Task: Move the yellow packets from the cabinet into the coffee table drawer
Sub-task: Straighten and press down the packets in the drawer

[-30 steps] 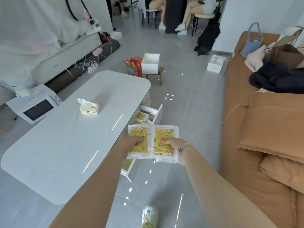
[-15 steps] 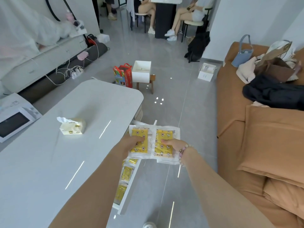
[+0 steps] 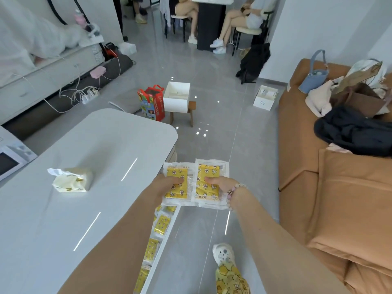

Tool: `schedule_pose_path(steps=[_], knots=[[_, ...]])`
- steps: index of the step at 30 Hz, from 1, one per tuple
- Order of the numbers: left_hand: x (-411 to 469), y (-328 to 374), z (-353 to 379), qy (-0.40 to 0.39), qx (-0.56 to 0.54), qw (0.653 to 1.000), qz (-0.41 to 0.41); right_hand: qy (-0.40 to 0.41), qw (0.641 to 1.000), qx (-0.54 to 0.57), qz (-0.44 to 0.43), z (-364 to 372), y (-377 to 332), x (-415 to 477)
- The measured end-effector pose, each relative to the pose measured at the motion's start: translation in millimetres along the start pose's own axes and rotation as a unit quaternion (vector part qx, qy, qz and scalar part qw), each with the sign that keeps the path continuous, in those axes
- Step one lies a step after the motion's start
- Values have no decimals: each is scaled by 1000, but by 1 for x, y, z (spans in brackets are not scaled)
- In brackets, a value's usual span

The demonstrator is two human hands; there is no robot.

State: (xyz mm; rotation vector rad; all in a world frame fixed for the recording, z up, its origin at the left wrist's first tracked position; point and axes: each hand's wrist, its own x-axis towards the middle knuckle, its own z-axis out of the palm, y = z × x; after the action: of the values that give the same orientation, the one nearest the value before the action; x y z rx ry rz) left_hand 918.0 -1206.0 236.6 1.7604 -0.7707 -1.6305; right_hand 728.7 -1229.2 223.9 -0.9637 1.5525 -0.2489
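Bottom middle: white drawer [image 3: 163, 249] is open, shiny yellow packets [image 3: 162, 224] in a row inside. Mid frame, our left hand [image 3: 167, 185] pinches one flat, crinkly square packet [image 3: 176, 174] & our right hand [image 3: 218, 185] pinches a second packet [image 3: 209, 172], side by side. Left: smooth white table [image 3: 106, 145], round corner, w/ soft tissue pack [image 3: 72, 180].

Floor [image 3: 212, 66]: glossy grey tiles, flecked with light reflections.
Sofa [image 3: 301, 162]: orange-brown, bags [image 3: 360, 96] piled at its far end.
Wall [image 3: 307, 22]: white, behind the sofa's far end.
Stool [image 3: 192, 111]: wooden, left of the sofa.
Dark table [image 3: 210, 26]: far beyond the sofa, chairs [image 3: 248, 31] beside it.
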Motion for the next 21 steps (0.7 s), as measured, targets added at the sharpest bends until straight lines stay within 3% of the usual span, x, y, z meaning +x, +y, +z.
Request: schedule_pose_path(steps=[13,21], knots=[[120,51,42,93,-75,991,-65,-80,994,-53,43,-69,-75,141],[181,22,41,151,-126,971,-134,-149,977,-123,87,-64,-85,221]])
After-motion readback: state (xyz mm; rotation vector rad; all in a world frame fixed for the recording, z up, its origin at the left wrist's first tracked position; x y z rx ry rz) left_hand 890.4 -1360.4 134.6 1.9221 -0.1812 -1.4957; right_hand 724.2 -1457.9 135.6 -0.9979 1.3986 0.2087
